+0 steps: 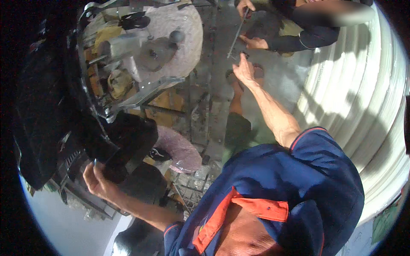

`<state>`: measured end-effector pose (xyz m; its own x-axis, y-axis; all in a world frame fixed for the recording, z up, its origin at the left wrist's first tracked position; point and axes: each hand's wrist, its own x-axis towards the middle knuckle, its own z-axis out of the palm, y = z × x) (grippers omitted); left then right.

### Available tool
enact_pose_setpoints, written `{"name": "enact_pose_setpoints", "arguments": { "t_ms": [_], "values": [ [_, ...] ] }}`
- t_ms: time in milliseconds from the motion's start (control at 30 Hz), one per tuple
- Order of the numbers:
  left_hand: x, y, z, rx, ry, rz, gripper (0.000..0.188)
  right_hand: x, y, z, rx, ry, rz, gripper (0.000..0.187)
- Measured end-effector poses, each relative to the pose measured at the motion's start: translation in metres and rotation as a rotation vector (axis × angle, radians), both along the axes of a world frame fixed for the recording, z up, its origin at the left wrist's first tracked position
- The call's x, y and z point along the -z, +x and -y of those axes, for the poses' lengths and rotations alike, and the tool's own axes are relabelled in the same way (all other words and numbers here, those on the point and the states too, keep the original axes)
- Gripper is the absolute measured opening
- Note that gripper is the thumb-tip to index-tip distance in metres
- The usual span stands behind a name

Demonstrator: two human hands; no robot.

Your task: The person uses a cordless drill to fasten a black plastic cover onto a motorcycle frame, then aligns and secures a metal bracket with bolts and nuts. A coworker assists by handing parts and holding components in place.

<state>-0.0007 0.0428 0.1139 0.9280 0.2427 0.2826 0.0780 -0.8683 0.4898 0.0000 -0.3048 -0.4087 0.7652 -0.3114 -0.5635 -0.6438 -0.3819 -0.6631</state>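
My left hand (pixel 99 181) is out to the left beside a large dark mass, its fingers pinched together. A tiny pale bit shows at the fingertips, too small to name. My right hand (pixel 244 71) reaches forward over the grey floor with bent fingers closed around a small dark thing, its kind unclear. Just beyond it is the lower end of a long, thin metal tool (pixel 236 39). A co-worker's hand (pixel 246 6) grips the tool's top. Their other hand (pixel 255 43) is near its lower half, close to my right hand.
A metal rack (pixel 188 113) at the left bears a large pale wrapped disc (pixel 188 34), a pinkish wrapped roll (pixel 188 151) and various parts. Black draped material (pixel 47 106) fills the far left. A ribbed white surface (pixel 346 106) curves along the right. The co-worker crouches at the top.
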Motion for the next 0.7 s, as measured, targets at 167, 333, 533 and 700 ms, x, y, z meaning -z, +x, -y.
{"name": "enact_pose_setpoints", "arguments": {
  "t_ms": [167, 333, 533, 700],
  "values": [
    [-0.005, 0.011, -0.029, 0.023, -0.006, 0.010, 0.016, 0.001, 0.001, -0.005, 0.007, 0.011, 0.026, 0.059],
    [0.001, 0.026, -0.042, -0.025, 0.030, -0.108, 0.018, 0.009, -0.005, -0.009, 0.049, -0.008, 0.004, 0.058],
    [0.000, 0.023, -0.028, -0.045, 0.069, -0.117, 0.020, 0.009, -0.017, -0.005, -0.015, -0.024, 0.101, 0.059],
    [0.000, 0.025, -0.020, -0.079, 0.094, -0.138, 0.019, 0.007, -0.019, -0.005, 0.029, 0.082, 0.099, 0.061]
  ]
}}
